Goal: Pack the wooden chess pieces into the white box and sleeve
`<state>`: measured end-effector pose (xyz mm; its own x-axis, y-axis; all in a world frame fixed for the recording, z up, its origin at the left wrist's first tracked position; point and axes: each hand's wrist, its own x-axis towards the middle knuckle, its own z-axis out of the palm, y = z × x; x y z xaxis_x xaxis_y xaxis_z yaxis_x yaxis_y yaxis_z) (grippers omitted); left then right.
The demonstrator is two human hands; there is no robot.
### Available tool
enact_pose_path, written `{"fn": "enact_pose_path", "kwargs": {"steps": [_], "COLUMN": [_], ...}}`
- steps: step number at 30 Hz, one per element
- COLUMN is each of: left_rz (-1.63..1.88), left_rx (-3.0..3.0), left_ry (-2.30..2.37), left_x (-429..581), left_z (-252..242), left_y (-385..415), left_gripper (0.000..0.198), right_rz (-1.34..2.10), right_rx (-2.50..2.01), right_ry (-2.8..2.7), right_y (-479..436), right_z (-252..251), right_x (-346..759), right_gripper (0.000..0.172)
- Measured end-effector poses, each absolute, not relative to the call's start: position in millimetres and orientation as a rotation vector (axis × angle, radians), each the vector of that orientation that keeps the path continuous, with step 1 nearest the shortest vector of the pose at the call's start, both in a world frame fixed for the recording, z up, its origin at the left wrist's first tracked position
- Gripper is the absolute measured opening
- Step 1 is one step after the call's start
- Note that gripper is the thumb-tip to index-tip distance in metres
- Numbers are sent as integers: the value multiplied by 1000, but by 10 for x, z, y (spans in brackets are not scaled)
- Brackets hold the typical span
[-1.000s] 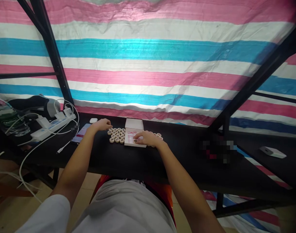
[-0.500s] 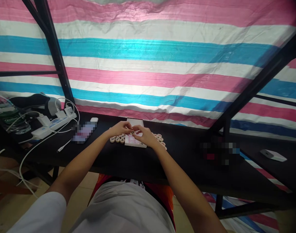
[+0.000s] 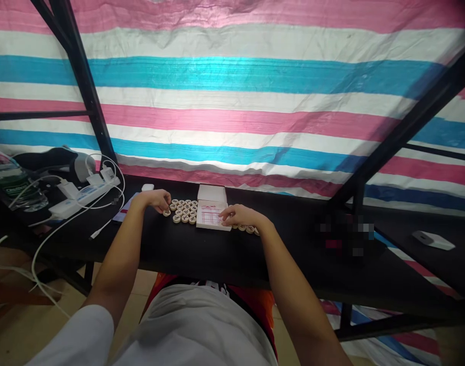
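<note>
My left hand [image 3: 158,199] is closed, its fingertips on a round wooden Chinese chess piece [image 3: 166,213] at the left end of the group. Between my hands, several pale Chinese chess pieces [image 3: 184,219] lie in rows left of an open white box [image 3: 211,193]. A sheet with a red printed grid [image 3: 209,215] shows in the box's front part. Over the box's right side, my right hand [image 3: 242,215] points its bent fingers down, pressed together; what they hold is hidden. More chess pieces [image 3: 249,230] show beneath and beside that hand, partly covered by it.
A phone [image 3: 125,208], partly behind my left forearm, and a small white case [image 3: 147,187] lie to the left. Farther left are a power strip [image 3: 80,198] with cables and a water bottle [image 3: 14,183]. A white device [image 3: 433,240] rests far right.
My hands were together above the box around a chess piece. They have moved apart, the left to the left end of the pieces, the right to the box's right side.
</note>
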<state>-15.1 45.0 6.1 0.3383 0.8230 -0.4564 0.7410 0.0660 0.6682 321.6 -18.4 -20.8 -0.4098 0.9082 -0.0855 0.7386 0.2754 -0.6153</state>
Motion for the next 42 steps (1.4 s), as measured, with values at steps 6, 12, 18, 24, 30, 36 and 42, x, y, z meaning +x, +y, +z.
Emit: {"fn": "enact_pose_path", "kwargs": {"steps": [6,12,18,24,30,36,42], "left_rz": [102,38,42,574,603,633,484], "left_rx": [1648,1678,1812,2281,2119,1901,1961], "left_ry": [1550,1591,1633,1283,894,812,817], "left_x": [-57,-51,-8,445,819,769,532], "left_z": [54,34,53,127,14,-29,110], "left_y": [444,440,459,246,71,140,203], "left_gripper": [43,42,31,33,43,39,35], "right_rz": [948,762,778,546,341,209,232], "right_rx": [-1455,-1521,-1563,-1403,-1192,-1172,-1179], "right_ry": [-2287,-2308,-2325,-2244,-2200,-2137,-2208], "right_y": [-98,-151,-164,-150,-251,-298,-261], "right_z": [-273,-225,-220,-236,-200,-224,-256], "right_x": [3219,3202,3190,3086,2844,2717,2749], "right_gripper": [37,30,34,42,39,33,36]}}
